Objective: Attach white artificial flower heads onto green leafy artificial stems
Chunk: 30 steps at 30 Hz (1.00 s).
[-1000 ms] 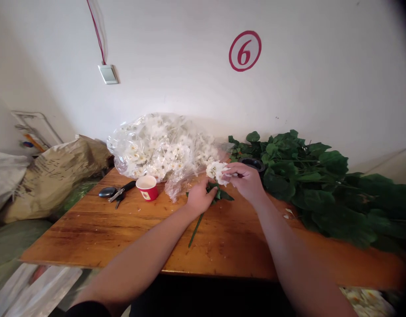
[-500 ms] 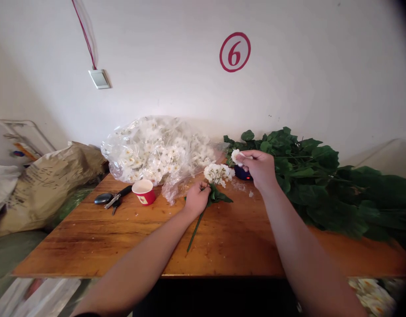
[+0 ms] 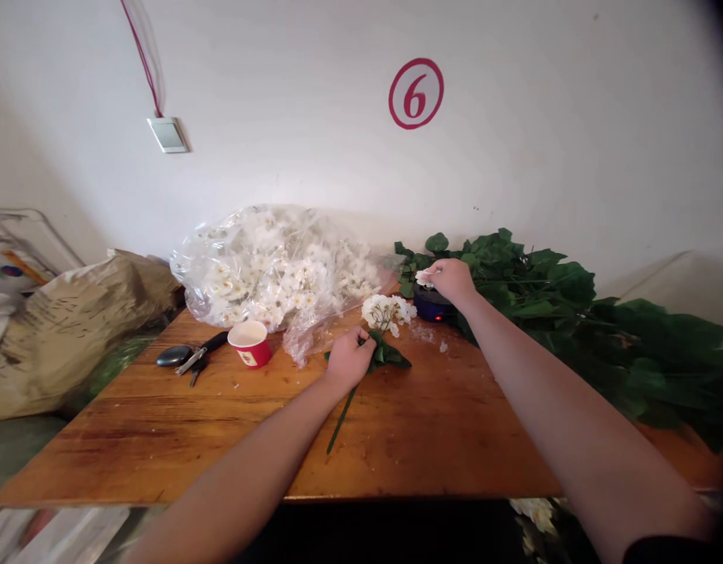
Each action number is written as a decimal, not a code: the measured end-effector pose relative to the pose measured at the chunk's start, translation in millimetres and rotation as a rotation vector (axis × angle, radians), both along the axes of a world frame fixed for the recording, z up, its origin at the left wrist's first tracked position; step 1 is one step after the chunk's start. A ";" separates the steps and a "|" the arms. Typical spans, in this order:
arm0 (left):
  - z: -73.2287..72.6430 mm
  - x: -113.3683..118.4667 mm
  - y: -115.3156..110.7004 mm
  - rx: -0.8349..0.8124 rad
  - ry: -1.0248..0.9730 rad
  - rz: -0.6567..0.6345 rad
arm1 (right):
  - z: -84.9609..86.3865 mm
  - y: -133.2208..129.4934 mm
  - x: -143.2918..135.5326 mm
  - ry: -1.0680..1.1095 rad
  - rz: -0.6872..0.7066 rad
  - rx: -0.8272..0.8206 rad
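Away from the flower head, where it worked a second ago, my right grip has gone over to the dark blue pot and now sits above its top. My view has also swung a little, so everything on the surface appears shifted left. My right fingers are narrow, pinching a small white blossom over the near-left part of the pot; I cannot tell whether the blossom touches what is inside. A red light glows on the pot's side, so I take it to be switched on.

My left grip holds the green stem among its leaves, just below the flower head, with the bare end slanting back towards me. That hand has stayed put.

I judge the step in hand to be dipping or wetting the blossom's base. The next move, I think, calls for a light pinch, a straight lift off the pot, and a steady stem for the blossom to meet. Beyond, the bag of white flowers lies near the wall, and the heap of green foliage crowds the pot's right side.
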<state>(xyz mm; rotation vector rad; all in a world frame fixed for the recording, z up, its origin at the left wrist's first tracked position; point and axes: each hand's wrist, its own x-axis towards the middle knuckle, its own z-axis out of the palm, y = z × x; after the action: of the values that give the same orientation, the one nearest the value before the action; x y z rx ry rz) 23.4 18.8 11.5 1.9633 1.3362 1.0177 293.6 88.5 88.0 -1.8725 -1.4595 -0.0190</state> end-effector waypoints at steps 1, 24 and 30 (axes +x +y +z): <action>-0.2 0.0 0.0 0.001 0.000 0.000 | -2.0 1.3 -0.9 -0.018 -0.002 -0.019; 2.1 -1.1 -2.9 -0.003 0.064 -0.033 | -4.8 -18.7 1.1 0.108 -0.077 0.068; -0.4 -1.3 -4.6 0.043 0.083 -0.058 | -11.4 -38.1 -17.0 0.530 -0.047 0.282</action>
<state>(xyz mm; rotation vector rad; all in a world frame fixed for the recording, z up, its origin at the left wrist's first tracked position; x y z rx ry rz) 22.0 14.2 11.1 2.0841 1.3035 0.9547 276.5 50.5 76.6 -1.5294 -0.9909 0.2214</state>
